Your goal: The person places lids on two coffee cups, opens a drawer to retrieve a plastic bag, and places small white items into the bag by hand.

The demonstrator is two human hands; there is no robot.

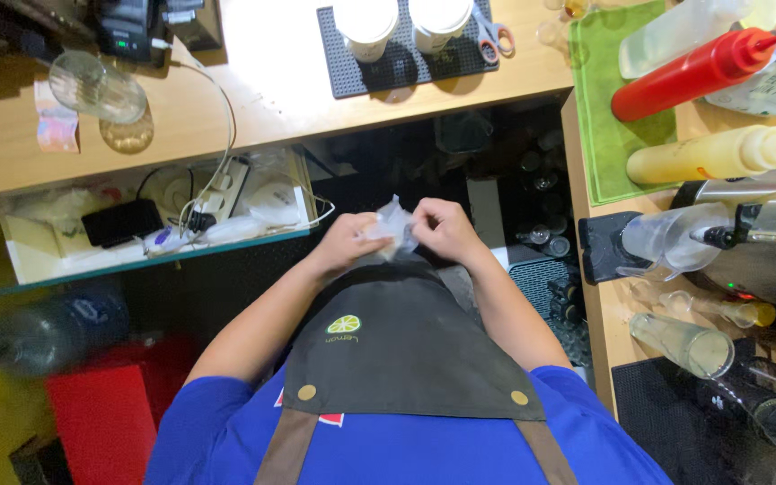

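Small clear plastic packet: held at mid-frame, above the apron bib, between both hands. Step in hand, by judgement: opening or tearing the packet. The next move would call for a firm opposed pull at its top edge. Left hand: fingers curled, pinching the packet's left side. Right hand: fingers closed, pinching the right side. Wooden surface at 12 o'clock carries two white cups.
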